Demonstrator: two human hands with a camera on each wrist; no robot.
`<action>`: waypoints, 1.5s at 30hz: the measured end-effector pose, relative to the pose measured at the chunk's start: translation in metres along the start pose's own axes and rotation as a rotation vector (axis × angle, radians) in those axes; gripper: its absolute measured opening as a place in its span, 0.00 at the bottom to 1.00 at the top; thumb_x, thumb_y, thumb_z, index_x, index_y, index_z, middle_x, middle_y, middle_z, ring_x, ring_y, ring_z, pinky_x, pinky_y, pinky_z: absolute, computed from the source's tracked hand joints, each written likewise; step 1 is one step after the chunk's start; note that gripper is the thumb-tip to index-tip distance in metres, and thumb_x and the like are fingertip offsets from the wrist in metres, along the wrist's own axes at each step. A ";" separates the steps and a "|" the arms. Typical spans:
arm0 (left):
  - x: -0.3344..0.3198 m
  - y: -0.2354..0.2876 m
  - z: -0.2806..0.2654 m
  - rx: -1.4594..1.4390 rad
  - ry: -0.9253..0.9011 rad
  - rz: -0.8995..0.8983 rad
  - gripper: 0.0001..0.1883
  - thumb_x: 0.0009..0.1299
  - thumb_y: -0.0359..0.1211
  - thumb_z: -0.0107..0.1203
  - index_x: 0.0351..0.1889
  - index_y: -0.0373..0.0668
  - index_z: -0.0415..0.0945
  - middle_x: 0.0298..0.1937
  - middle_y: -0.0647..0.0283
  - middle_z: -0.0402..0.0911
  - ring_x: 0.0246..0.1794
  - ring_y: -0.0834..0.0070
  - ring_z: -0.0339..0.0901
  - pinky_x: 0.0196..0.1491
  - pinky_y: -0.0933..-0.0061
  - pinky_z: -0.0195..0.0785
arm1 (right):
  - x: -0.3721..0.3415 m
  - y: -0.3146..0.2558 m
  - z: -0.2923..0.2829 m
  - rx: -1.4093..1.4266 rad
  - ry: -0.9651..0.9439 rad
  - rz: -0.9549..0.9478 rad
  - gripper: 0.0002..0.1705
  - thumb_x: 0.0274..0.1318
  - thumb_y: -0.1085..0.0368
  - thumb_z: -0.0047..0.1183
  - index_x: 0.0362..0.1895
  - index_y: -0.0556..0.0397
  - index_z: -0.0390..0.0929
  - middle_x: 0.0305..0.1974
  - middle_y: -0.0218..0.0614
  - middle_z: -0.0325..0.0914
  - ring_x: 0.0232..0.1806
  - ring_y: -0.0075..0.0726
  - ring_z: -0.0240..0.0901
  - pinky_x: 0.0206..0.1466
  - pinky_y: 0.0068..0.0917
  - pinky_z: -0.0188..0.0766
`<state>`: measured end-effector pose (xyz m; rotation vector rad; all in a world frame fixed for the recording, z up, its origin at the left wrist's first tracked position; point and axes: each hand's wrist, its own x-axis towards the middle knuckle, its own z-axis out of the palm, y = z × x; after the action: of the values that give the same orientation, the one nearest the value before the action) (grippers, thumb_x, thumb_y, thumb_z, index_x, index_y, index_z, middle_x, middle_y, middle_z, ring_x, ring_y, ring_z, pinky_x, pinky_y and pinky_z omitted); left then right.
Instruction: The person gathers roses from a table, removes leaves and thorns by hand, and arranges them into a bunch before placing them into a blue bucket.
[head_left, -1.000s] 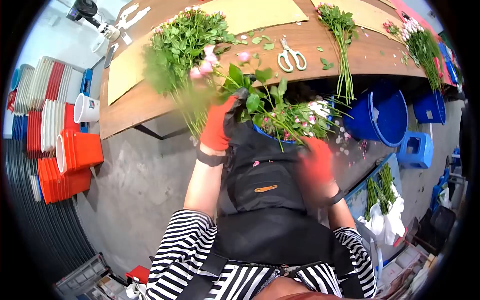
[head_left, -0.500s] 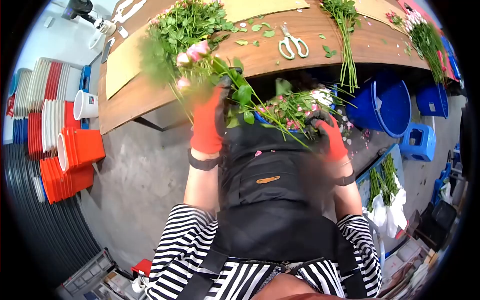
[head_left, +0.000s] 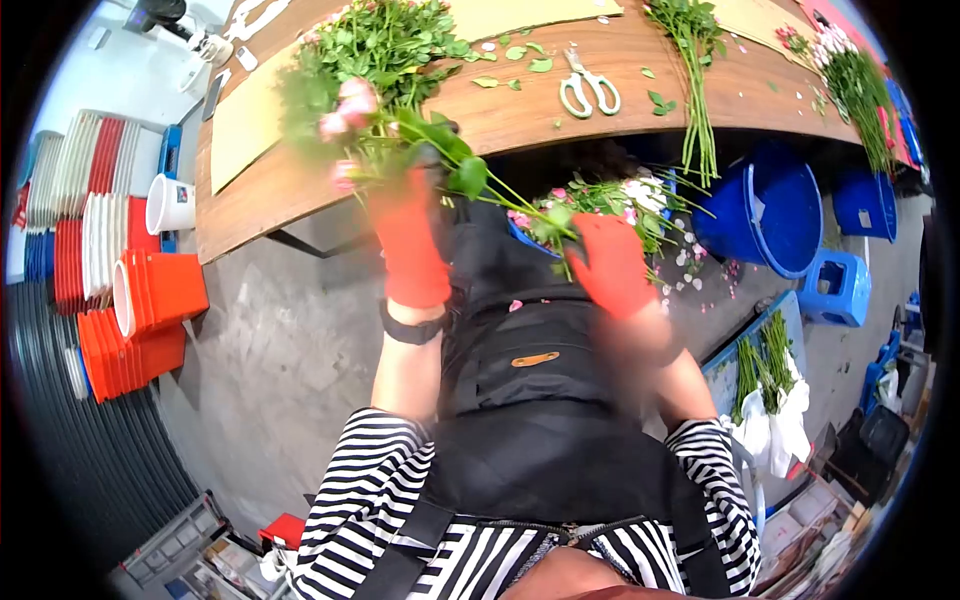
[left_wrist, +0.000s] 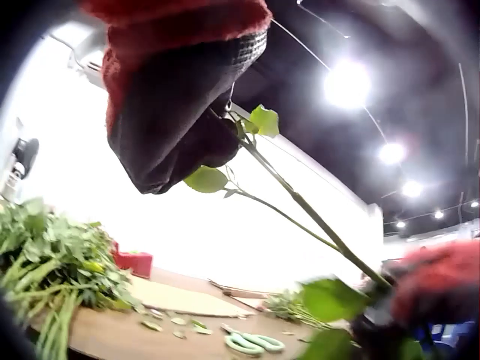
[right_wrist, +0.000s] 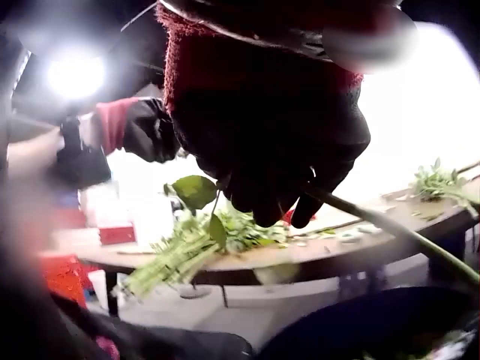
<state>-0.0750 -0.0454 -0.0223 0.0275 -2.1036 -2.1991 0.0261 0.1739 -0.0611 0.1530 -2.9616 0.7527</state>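
Observation:
My left hand (head_left: 408,240), in a red glove with a dark palm, holds a rose stem (left_wrist: 300,199) below its pink blooms (head_left: 352,105). In the left wrist view the stem slants down from the curled fingers to the right hand. My right hand (head_left: 612,268), gloved alike, grips the same stem lower down, with its fingers wrapped round it in the right wrist view. Leaves (left_wrist: 334,298) stand out from the stem by the right hand. Below the hands, a blue-rimmed container (head_left: 524,238) holds leafy cuttings and pink petals.
A large rose bunch (head_left: 385,50) lies at the table's left; a smaller bunch (head_left: 690,80) hangs over the edge. Scissors (head_left: 578,72) and loose leaves lie between them. Blue buckets (head_left: 745,225) stand under the table, right of a petal-strewn floor. Red crates (head_left: 150,300) stand left.
My left hand and the blooms have moved left. The right hand lifted away from lower right of the container and now closes on the stem, nearer the left hand.

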 end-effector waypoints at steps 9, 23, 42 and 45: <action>-0.015 0.024 0.021 -0.257 -0.094 -0.131 0.20 0.67 0.28 0.59 0.57 0.35 0.72 0.51 0.61 0.80 0.47 0.76 0.78 0.51 0.74 0.70 | -0.008 0.016 0.015 1.032 -0.077 0.259 0.32 0.54 0.73 0.57 0.65 0.59 0.66 0.56 0.42 0.76 0.55 0.35 0.73 0.56 0.31 0.71; -0.041 0.019 0.042 -0.127 -0.008 0.038 0.17 0.65 0.26 0.61 0.51 0.34 0.75 0.46 0.61 0.82 0.44 0.77 0.78 0.50 0.74 0.70 | 0.009 -0.047 -0.037 0.482 0.448 -0.008 0.31 0.44 0.78 0.60 0.58 0.50 0.77 0.50 0.41 0.77 0.55 0.45 0.72 0.60 0.38 0.66; -0.056 -0.006 0.035 0.032 -0.149 0.283 0.22 0.64 0.21 0.60 0.56 0.34 0.67 0.58 0.53 0.75 0.54 0.71 0.75 0.57 0.68 0.68 | 0.073 -0.038 -0.107 0.244 0.436 -0.550 0.22 0.33 0.70 0.66 0.40 0.50 0.79 0.35 0.34 0.77 0.39 0.47 0.73 0.46 0.38 0.67; -0.053 0.007 0.040 -0.194 -0.251 0.227 0.18 0.65 0.23 0.60 0.53 0.34 0.72 0.54 0.56 0.77 0.53 0.73 0.75 0.57 0.69 0.67 | 0.061 -0.039 -0.086 0.500 0.444 -0.388 0.19 0.38 0.70 0.64 0.40 0.52 0.78 0.37 0.35 0.78 0.40 0.45 0.73 0.47 0.36 0.68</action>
<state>-0.0247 -0.0016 -0.0167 -0.4999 -1.8789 -2.3540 -0.0249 0.1767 0.0388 0.4990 -2.1902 1.2500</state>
